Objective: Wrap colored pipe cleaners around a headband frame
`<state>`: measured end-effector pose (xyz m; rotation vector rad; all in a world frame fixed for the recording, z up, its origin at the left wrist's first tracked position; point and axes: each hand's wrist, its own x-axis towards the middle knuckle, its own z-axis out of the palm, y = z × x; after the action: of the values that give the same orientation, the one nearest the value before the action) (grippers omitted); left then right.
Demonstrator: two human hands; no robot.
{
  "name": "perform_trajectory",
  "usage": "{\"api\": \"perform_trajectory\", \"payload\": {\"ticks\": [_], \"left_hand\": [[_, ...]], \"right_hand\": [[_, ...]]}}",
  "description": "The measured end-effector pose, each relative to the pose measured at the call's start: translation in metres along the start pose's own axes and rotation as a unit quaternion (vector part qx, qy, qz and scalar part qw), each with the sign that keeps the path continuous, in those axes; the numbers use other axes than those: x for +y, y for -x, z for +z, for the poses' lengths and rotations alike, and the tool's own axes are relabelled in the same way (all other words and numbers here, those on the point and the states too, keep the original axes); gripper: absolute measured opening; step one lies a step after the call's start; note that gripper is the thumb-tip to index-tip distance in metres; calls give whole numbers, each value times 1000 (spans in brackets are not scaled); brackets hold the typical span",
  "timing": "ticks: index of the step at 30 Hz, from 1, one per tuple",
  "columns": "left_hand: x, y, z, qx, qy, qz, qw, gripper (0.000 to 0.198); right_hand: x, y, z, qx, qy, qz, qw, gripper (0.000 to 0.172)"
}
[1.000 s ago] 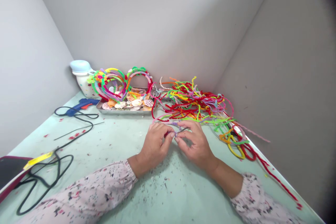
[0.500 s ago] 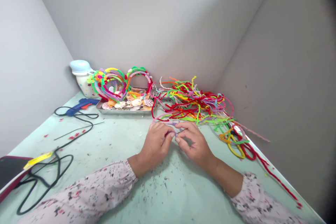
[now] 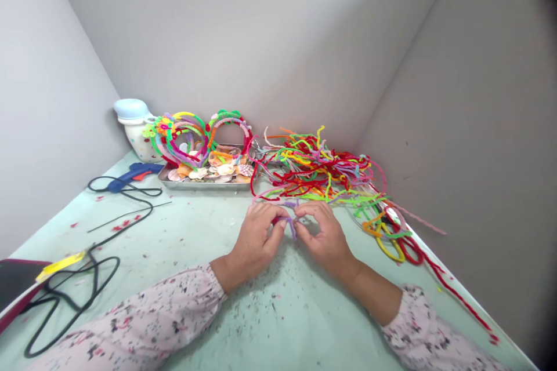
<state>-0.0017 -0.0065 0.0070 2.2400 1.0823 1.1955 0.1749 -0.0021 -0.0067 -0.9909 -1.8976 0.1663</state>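
Here's the left hand [image 3: 255, 240] and right hand [image 3: 324, 240], pinching a fuzzy purple wire pipe cleaner [image 3: 291, 227] between curled fingertips [image 3: 310, 207]; it looks light and bendy, best gripped close to those fingertips.

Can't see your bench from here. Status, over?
Left hand, right hand: both pinching purple pipe cleaner. Loose pipe cleaners piled just beyond.

Left hand [image 3: 253, 246], right hand [image 3: 325, 240] close together, fingers [image 3: 275, 231] pinching, sleeved forearms [image 3: 148, 301] angled inward
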Motion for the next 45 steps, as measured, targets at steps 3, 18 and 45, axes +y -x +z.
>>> {"api": "perform_trajectory", "payload": {"ticks": [3, 18, 45], "left_hand": [[1, 0, 0, -11, 2, -6, 1000, 11], [2, 1, 0, -26, -23, -16, 999, 13], [2, 1, -1, -20, -35, -10, 999, 14]], "right_hand": [[1, 0, 0, -12, 5, -2, 1000, 15], [5, 0, -2, -28, -7, -1, 1000, 12], [6, 1, 0, -14, -43, -3, 999, 10]]}}
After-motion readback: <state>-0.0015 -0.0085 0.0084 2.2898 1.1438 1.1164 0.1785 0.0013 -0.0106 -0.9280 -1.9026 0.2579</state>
